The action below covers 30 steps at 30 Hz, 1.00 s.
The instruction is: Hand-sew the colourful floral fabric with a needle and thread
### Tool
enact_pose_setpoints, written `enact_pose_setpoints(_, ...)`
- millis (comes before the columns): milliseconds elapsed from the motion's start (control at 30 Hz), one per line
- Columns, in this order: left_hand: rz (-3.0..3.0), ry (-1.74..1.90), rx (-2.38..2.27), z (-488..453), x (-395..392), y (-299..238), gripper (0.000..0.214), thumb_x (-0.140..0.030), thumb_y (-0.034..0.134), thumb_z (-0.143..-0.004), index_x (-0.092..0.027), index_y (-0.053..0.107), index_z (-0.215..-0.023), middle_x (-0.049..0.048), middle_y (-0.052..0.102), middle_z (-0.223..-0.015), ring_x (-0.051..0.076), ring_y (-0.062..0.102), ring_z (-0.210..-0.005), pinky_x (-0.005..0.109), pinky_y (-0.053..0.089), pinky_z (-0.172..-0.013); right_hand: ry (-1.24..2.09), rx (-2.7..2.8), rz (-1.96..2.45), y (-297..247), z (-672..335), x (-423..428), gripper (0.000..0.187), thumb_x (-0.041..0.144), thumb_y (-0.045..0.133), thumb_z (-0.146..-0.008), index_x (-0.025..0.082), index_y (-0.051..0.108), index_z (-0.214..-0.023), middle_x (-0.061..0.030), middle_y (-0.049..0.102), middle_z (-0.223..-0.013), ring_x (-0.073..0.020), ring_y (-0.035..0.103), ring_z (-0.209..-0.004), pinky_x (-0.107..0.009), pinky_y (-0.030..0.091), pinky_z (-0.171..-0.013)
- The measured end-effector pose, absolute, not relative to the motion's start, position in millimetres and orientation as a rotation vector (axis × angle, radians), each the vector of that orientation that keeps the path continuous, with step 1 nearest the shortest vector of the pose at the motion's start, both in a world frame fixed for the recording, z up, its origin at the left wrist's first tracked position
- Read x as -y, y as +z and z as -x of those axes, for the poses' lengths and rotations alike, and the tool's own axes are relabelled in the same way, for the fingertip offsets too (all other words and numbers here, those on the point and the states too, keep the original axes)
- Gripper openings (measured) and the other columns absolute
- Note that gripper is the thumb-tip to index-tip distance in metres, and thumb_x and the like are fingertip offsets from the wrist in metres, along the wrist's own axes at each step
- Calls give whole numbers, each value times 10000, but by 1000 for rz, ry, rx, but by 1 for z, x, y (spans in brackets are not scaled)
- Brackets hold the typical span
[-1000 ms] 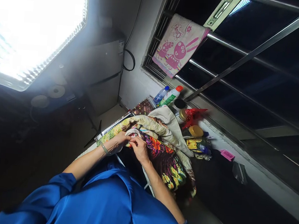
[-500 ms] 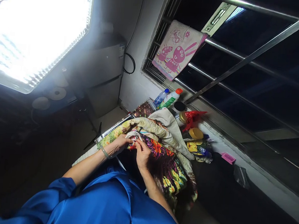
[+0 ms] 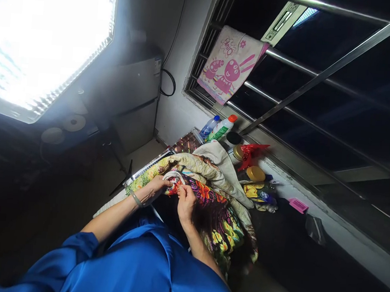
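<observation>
A large embroidered cloth with dark ground and bright flowers hangs across my lap and over the surface in front of me. A small white embroidery hoop frames a red and white patch of it. My left hand, with a bangle at the wrist, is closed on the hoop's left edge, thumb on top. At the hoop's right side, my right hand is closed in a pinch close above the cloth. What lies between its fingertips is too small to make out.
Behind the cloth stand a blue-capped bottle, a red-capped bottle and lidded jars by the window bars. A pink printed towel hangs there. A bright lamp looms at upper left; a fridge stands beyond.
My right hand has shifted very slightly, its fingertips drawing a little away from the hoop's middle. The left hand keeps its hold on the hoop.
</observation>
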State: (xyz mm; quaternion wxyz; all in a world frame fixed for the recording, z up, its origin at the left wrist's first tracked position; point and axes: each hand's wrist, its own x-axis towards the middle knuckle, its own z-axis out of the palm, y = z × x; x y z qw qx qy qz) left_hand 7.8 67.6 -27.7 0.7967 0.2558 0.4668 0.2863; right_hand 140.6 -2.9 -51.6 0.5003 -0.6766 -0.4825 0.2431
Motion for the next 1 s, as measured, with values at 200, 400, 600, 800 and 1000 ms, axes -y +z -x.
enact_pose_setpoints(200, -525, 609, -971, -7, -70, -31, 202, -90, 787, -543, -116, 688, -717, 34, 689, -660, 154, 612, -613, 282, 517, -639, 640, 1187, 1612, -52, -143, -4, 232, 345, 486, -902, 211, 637, -787, -28, 671, -666, -175, 590, -535, -284, 507, -525)
enact_pose_setpoints(400, -544, 544, -993, -6, -74, -32, 200, -96, 797, -524, -125, 691, -691, 47, 699, -648, 164, 613, -593, 287, 516, -608, 556, 1506, 1595, -46, -149, 0, 188, 217, 530, -852, 220, 703, -780, -75, 722, -785, -227, 661, -694, -338, 534, -647)
enact_pose_setpoints(600, -561, 556, -1019, -6, -74, -32, 180, -97, 800, -547, -121, 695, -691, 49, 706, -668, 177, 633, -615, 299, 523, -644, 478, 1671, 1627, -38, -144, 0, 245, 170, 529, -860, 243, 602, -638, -34, 627, -632, -198, 569, -565, -316, 445, -547)
enact_pose_setpoints(800, -555, 561, -1047, -5, -72, -27, 136, -52, 754, -591, -127, 687, -683, 41, 699, -641, 187, 625, -629, 296, 506, -637, 499, 1603, 1651, -24, -139, 3, 261, 171, 520, -808, 239, 483, -559, 21, 540, -546, -144, 480, -512, -266, 375, -516)
enact_pose_setpoints(1000, -540, 521, -1064, -6, -74, -27, 132, -58, 742, -592, -122, 690, -695, 51, 704, -645, 176, 611, -590, 292, 504, -613, 625, 1478, 1693, -30, -142, 10, 243, 251, 509, -854, 226, 583, -624, 10, 593, -571, -154, 536, -521, -266, 426, -536)
